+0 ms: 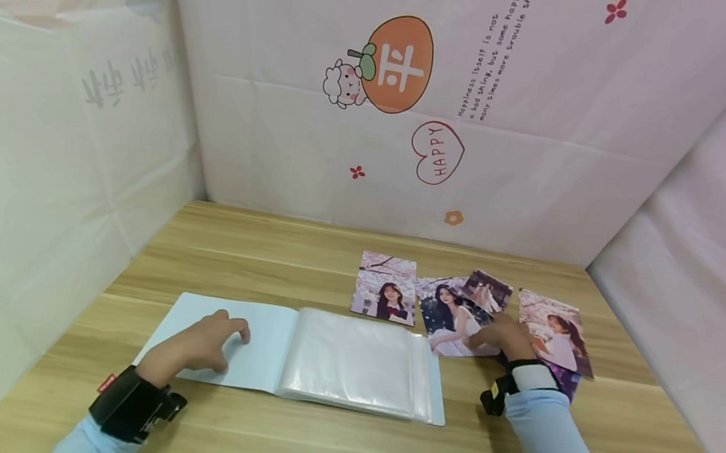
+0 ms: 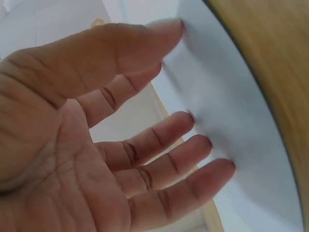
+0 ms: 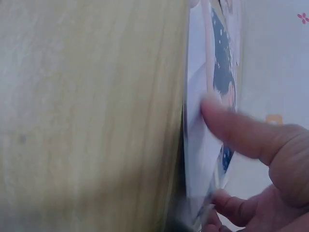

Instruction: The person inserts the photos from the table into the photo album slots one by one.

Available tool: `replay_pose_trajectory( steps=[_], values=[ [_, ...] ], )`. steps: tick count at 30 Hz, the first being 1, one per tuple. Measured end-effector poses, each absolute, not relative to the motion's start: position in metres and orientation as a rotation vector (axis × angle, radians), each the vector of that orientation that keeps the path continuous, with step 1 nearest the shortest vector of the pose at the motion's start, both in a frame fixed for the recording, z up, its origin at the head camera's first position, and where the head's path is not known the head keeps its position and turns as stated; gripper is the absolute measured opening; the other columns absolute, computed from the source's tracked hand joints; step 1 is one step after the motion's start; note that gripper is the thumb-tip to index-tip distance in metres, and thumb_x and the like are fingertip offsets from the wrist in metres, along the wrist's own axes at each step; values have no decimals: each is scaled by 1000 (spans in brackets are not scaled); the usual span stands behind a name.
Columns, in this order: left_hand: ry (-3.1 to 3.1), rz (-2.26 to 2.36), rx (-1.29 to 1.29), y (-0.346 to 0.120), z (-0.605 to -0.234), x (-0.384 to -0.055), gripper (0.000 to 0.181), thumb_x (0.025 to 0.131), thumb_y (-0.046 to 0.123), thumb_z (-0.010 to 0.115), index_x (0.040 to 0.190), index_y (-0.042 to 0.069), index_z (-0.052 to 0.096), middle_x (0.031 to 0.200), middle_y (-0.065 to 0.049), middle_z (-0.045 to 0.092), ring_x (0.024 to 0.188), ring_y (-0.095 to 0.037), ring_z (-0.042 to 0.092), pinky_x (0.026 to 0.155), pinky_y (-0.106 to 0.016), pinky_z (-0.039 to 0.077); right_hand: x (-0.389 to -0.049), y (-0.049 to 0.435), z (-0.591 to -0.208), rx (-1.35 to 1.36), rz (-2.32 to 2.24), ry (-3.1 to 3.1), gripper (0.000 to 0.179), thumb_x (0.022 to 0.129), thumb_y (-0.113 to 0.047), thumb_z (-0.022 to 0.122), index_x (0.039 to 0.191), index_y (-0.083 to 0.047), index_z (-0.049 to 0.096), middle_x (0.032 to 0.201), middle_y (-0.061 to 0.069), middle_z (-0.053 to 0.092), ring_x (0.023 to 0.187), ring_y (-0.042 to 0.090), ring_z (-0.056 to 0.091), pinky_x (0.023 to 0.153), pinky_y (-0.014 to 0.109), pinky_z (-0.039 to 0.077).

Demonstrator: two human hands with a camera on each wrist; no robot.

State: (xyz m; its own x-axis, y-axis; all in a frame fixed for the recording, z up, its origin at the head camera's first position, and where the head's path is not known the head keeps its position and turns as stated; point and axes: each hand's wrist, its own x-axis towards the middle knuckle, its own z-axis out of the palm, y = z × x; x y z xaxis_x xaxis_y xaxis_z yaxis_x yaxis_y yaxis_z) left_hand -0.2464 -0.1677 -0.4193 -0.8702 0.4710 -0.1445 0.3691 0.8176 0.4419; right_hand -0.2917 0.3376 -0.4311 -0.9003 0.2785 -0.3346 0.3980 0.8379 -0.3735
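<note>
- Your left hand [image 1: 208,343] rests on the left cover of the open pale-blue album [image 1: 265,346], fingers bent and spread, thumb apart, fingertips touching the cover.
- The album's clear sleeves [image 1: 354,360] lie flat on the right, a strip of blue cover showing beyond their right edge.
- Your right hand [image 1: 506,338] reaches down to the white-dress photo [image 1: 448,307]; the thumb is at its face, but blur means you cannot tell whether the fingers clamp it.
- That photo's lower-left corner sits right by the album's upper-right corner, a tight spot; the small photo [image 1: 490,292] overlaps its top.
- The uniform photo [image 1: 386,285] lies just behind the sleeves.
- The right-hand photo [image 1: 556,327] partly covers a purple picture [image 1: 568,384] beside your wrist.
- Wood table [image 1: 311,448] shows broadly before the album, more narrowly along its left.
</note>
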Motion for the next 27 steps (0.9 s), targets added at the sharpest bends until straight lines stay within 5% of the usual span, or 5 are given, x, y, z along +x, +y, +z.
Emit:
replay_pose_trajectory(
  steps=[4,6,9,27],
  values=[
    [2742,595,677,-164,-421,-248,51,56,-16,65,100,10,60,91,-9,45,75,-24,40,58,-33,37,-292,347,-433,557,-836,2816,42,72,-20,69,94,13,56,89,25,55,80,38,52,69,42,45],
    [2744,591,677,-163,-421,-248,52,55,-17,64,101,9,60,92,-9,46,76,-24,40,59,-33,38,-292,351,-434,561,-979,2811,22,73,-13,64,72,7,56,67,12,53,61,27,49,54,35,42],
    [2746,588,661,-162,-422,-247,52,56,-16,65,102,9,61,93,-9,47,77,-23,41,61,-34,39,-291,356,-436,552,-1117,2781,18,72,-8,60,56,-1,54,54,4,49,51,20,45,47,30,37],
    [2805,628,732,-162,-424,-244,37,62,-7,66,96,6,64,88,-5,48,75,-19,41,67,-34,40,-286,367,-436,564,-1459,2574,14,80,-6,61,66,-7,60,58,-1,47,53,14,45,52,27,39]
  ],
)
